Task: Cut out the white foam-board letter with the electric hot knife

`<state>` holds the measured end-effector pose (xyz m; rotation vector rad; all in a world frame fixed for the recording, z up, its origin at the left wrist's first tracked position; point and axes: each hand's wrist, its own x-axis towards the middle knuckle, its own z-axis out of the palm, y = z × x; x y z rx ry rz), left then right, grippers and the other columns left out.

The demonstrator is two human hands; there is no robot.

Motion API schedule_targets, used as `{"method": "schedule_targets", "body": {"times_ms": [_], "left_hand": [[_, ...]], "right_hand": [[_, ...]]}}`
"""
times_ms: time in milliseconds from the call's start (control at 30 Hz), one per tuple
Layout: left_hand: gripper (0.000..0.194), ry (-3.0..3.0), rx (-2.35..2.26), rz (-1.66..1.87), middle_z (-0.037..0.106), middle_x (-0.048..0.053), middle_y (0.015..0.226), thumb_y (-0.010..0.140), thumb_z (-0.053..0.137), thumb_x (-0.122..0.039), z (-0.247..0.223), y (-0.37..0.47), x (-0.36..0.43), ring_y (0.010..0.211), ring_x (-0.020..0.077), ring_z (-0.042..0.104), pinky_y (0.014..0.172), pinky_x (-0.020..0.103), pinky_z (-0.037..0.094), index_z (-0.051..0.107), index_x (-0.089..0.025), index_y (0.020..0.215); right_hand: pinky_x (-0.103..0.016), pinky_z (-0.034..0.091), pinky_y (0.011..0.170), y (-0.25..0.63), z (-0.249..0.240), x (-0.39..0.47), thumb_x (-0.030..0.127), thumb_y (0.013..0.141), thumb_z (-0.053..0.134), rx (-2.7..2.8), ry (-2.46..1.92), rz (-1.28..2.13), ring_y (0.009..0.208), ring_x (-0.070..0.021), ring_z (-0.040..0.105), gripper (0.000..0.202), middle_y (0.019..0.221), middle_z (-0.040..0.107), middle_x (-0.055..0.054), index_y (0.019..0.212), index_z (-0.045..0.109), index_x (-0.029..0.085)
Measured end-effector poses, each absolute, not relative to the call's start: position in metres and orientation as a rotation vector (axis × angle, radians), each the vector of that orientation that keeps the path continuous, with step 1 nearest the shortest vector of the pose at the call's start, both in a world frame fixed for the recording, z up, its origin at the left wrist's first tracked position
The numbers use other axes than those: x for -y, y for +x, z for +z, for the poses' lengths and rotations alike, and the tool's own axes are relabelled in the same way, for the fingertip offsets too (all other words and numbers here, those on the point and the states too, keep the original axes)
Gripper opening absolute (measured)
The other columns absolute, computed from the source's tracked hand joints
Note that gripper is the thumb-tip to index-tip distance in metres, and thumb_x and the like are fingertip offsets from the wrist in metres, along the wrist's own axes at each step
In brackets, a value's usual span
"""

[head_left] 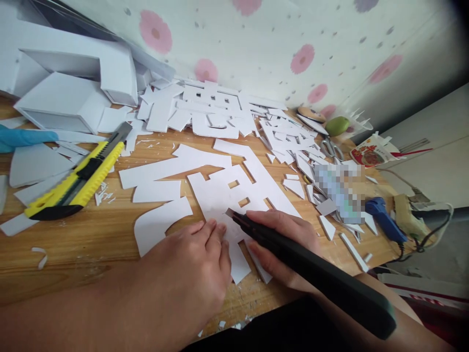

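Observation:
A white foam-board sheet [216, 195] with small square holes lies on the wooden table. My left hand [198, 264] presses down on its lower left part, fingers held together. My right hand [289, 239] is wrapped round a black-handled knife [315, 269]. The knife's short blade touches or hovers just above the board, right of my left fingertips. A curved white piece [157, 222] lies at the left of my left hand. Other long cut pieces lie against the sheet's upper edge and right side.
A yellow utility knife [78, 173] lies at the left, near a blue glove [22, 138]. White box shapes [66, 100] and scraps fill the back. Scissors [331, 148], a paper bowl [373, 151] and a blue tool [384, 220] are at the right.

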<state>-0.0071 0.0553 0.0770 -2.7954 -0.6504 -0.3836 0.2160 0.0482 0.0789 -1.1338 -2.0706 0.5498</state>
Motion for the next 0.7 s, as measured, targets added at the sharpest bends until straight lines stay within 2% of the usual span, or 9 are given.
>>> {"method": "schedule_targets", "body": {"times_ms": [100,267,500,700], "left_hand": [[0.030,-2.819,0.682,-0.313,0.076,0.017,0.116,0.088,0.061,-0.024,0.077,-0.005,-0.054,0.107,0.0298,0.073,0.093,0.040,0.059,0.077,-0.010,0.110],[0.030,-2.780,0.717,-0.413,0.076,0.019,0.111,0.078,0.071,-0.027,0.069,-0.001,-0.052,0.103,0.0313,0.074,0.090,0.041,0.058,0.079,-0.010,0.102],[0.032,-2.745,0.785,-0.542,0.075,0.023,0.113,0.078,0.062,-0.027,0.056,-0.003,-0.046,0.106,0.0329,0.071,0.094,0.044,0.051,0.077,-0.010,0.101],[0.034,-2.773,0.853,-0.513,0.073,0.024,0.119,0.084,0.060,-0.026,0.052,-0.002,-0.044,0.109,0.0332,0.070,0.096,0.046,0.050,0.076,-0.008,0.108]], "right_hand": [[-0.028,0.059,0.064,0.217,0.078,-0.049,0.022,0.086,0.071,2.081,-1.112,0.570,0.072,-0.0173,0.072,0.036,0.092,0.077,-0.006,0.122,0.064,0.021],[-0.027,0.059,0.067,0.216,0.079,-0.051,0.020,0.086,0.071,2.099,-1.088,0.569,0.074,-0.0179,0.073,0.037,0.091,0.077,-0.007,0.122,0.064,0.021],[-0.027,0.059,0.067,0.215,0.079,-0.051,0.021,0.086,0.071,2.137,-1.102,0.572,0.075,-0.0178,0.073,0.037,0.093,0.077,-0.007,0.123,0.064,0.021],[-0.028,0.058,0.065,0.217,0.086,-0.054,0.020,0.087,0.067,2.248,-1.052,0.540,0.072,-0.0180,0.072,0.035,0.091,0.077,-0.007,0.122,0.063,0.019]]}}
